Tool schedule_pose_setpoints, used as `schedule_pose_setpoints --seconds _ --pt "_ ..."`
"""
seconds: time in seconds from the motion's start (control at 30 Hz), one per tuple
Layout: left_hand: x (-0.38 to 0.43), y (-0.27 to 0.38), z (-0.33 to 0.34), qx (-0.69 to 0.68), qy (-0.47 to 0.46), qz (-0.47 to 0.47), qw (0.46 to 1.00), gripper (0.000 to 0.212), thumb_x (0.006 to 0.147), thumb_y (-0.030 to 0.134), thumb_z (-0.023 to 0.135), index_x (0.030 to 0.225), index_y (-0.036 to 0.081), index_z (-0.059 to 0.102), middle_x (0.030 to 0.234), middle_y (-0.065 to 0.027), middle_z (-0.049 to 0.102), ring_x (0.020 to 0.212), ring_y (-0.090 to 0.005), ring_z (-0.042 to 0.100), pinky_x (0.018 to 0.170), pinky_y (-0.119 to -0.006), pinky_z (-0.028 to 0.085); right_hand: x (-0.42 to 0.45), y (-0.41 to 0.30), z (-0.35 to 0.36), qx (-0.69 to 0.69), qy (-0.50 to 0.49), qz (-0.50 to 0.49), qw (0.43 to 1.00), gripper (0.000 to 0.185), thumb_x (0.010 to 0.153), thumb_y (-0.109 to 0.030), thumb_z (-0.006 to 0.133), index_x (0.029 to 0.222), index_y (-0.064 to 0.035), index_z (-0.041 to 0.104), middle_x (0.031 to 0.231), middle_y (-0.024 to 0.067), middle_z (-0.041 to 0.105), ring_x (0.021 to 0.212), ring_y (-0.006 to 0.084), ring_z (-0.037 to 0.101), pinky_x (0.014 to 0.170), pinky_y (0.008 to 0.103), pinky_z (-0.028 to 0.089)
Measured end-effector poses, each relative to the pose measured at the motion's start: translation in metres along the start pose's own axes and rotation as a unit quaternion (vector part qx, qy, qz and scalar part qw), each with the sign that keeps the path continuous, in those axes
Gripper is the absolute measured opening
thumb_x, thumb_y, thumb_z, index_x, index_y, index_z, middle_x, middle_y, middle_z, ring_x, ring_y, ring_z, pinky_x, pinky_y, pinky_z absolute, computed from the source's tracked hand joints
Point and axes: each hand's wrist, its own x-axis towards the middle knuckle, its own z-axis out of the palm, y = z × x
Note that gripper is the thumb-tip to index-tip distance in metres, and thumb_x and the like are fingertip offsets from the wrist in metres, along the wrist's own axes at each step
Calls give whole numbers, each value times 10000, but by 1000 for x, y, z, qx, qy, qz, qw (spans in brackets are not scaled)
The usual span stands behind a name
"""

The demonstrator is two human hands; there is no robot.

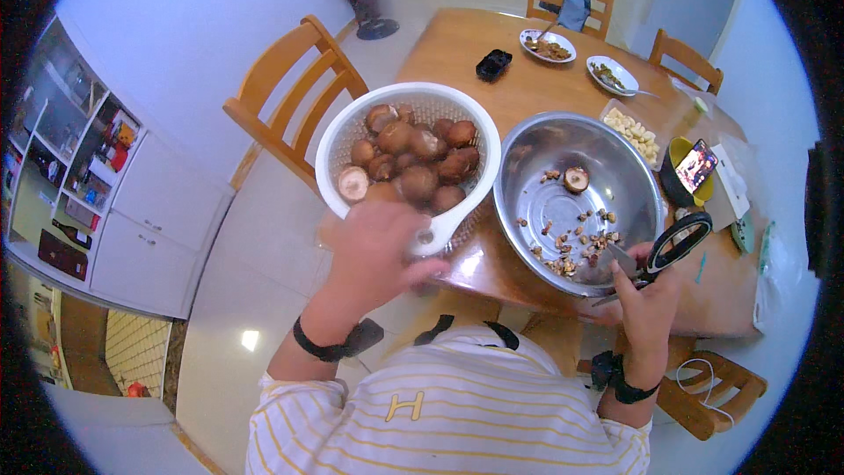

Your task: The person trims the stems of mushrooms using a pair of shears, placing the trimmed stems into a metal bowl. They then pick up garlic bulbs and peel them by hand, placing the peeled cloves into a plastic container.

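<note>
My left hand (379, 244) is blurred over the near rim of a white plastic colander (489, 145), beside its handle. Its fingertips reach toward the brown shiitake mushrooms (417, 181) heaped inside, and whether they grip anything is unclear. In my right hand (646, 303) is a pair of scissors (679, 241) with black and grey handles, its blades parted at the near right rim of a stainless steel basin (521, 247). One mushroom (575, 179) lies gills-up in the basin. Cut mushroom stem pieces (597, 244) are scattered on the basin's bottom.
Right of the basin are a tray of pale peeled cloves (632, 132) and a phone (697, 165) leaning in a bowl. Two plates of food (547, 46) and a black object (494, 65) sit farther back. Wooden chairs (297, 92) surround the table (455, 46).
</note>
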Motion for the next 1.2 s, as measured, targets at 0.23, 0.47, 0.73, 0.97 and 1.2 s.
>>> schedule_pose_setpoints --seconds 0.23,0.47,0.73,0.97,1.2 --pt "-7 -13 -22 -6 -82 -36 996 455 576 275 841 957 118 651 950 -76 656 923 -287 608 821 -395 472 0 0 -1 -21 -23 29 999 145 738 -13 677 853 -45 594 820 59 638 727 147 611 616 300 501" --pt "13 -47 -52 -165 -199 -13 966 338 710 205 787 1008 87 678 1003 -67 672 953 -264 631 832 -369 488 -2 -2 -1 13 -30 25 999 192 721 12 669 871 -51 567 805 47 596 719 144 587 622 310 498" --pt "66 -50 -13 -175 -275 -8 945 431 789 137 710 1195 68 581 1183 -102 600 983 -221 611 858 -339 494 -2 5 -1 8 -26 -5 1000 183 688 11 673 841 -49 593 761 32 607 708 129 581 678 290 482" --pt "86 -36 12 -60 -315 17 947 518 777 156 696 1258 58 530 1170 -188 584 1035 -326 588 930 -393 453 -4 2 -7 14 -58 -3 998 206 670 9 669 859 -45 608 768 43 625 711 136 593 677 285 481" --pt "89 -27 15 7 -361 27 932 317 758 146 685 1058 51 643 1042 -176 620 969 -348 593 854 -423 477 -8 0 -8 25 -61 16 998 223 654 15 662 861 -40 603 770 51 618 709 147 589 675 289 480"
